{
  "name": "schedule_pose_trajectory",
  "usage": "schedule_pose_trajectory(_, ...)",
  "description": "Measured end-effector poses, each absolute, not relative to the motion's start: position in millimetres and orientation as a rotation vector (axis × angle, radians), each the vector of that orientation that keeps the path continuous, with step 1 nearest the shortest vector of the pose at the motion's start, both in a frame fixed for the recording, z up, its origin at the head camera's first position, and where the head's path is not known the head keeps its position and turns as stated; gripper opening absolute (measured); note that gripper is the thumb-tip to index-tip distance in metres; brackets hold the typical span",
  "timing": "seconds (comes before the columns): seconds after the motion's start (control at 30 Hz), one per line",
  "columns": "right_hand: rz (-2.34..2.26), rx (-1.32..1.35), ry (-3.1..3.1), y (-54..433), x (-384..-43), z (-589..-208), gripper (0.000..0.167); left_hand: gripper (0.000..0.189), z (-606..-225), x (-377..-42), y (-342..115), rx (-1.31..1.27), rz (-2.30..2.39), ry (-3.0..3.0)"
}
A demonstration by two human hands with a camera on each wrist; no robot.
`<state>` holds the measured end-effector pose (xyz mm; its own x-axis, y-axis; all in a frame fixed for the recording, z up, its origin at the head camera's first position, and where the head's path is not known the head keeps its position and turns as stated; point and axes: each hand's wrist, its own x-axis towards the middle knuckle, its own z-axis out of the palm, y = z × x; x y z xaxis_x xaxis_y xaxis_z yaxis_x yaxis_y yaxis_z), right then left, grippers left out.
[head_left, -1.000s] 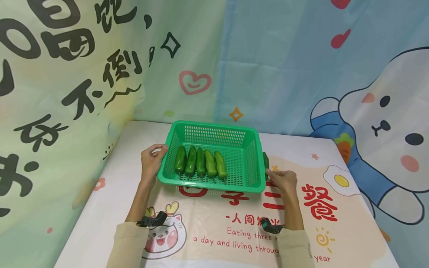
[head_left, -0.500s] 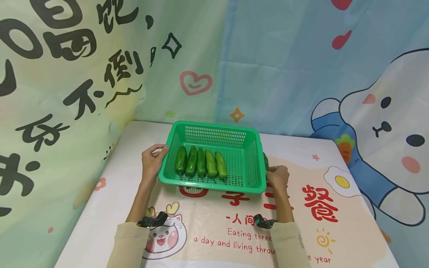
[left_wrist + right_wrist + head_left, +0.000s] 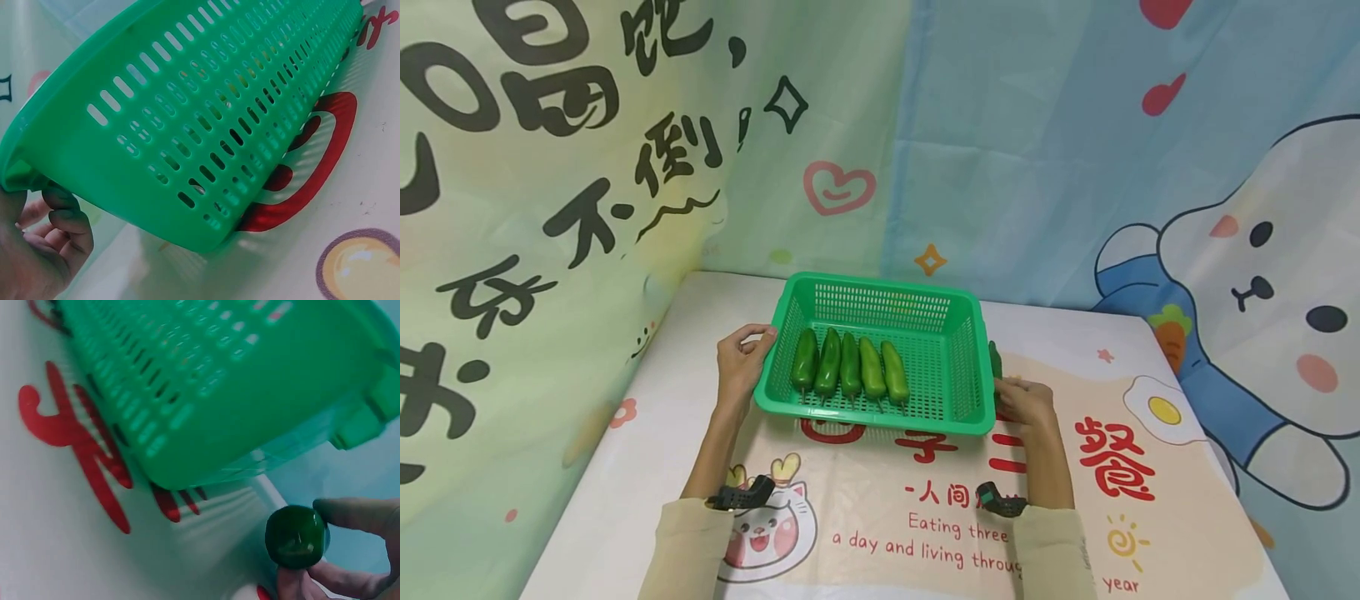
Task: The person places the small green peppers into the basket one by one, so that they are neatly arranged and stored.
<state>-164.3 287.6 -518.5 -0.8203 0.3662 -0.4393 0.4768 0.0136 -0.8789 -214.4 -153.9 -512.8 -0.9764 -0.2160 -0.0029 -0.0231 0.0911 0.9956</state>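
A green plastic basket (image 3: 928,358) with slotted walls stands on the table. Inside, on its left half, several green peppers (image 3: 850,365) lie side by side, stems toward the front. My left hand (image 3: 737,362) grips the basket's left rim, its fingers curled beneath the edge in the left wrist view. Outside the right wall, my right hand (image 3: 1028,402) pinches another green pepper (image 3: 295,537) between thumb and fingers. The right wrist view shows that pepper end-on, beside the basket's lower corner; in the head view the rim and hand partly cover it.
A printed cloth (image 3: 820,517) with red characters and cartoon figures covers the table. Behind and to the left hang printed curtains (image 3: 1000,167), close to the table's back edge. Dark camera straps (image 3: 741,493) sit on both wrists.
My right hand moved left against the basket's side, hiding most of its pepper, then came slightly back right, showing it again. The left hand, basket and peppers inside stay put.
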Motion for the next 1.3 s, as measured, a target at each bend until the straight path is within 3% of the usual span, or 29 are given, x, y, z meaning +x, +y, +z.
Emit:
schedule_pose_trajectory(0.63, -2.355, 0.908, 1.235, 313.5, -162.6, -514.4, 0.023, 0.034, -511.8, -213.3, -154.4, 0.233, -2.044, -2.193)
schedule_pose_trajectory(0.93, -2.374, 0.883, 1.209, 316.8, -162.8, -517.8, 0.046, 0.034, -511.0, -213.5, -154.0, 0.233, -2.023, -2.202)
schedule_pose_trajectory(1.17, -2.383, 0.883, 1.221, 317.9, -162.6, -518.2, 0.026, 0.033, -512.3, -214.2, -154.4, 0.232, -2.013, -2.203)
schedule_pose_trajectory(1.3, -2.375, 0.891, 1.228, 318.0, -161.5, -518.3, 0.029, 0.033, -512.6, -214.1, -154.5, 0.233, -2.007, -2.21)
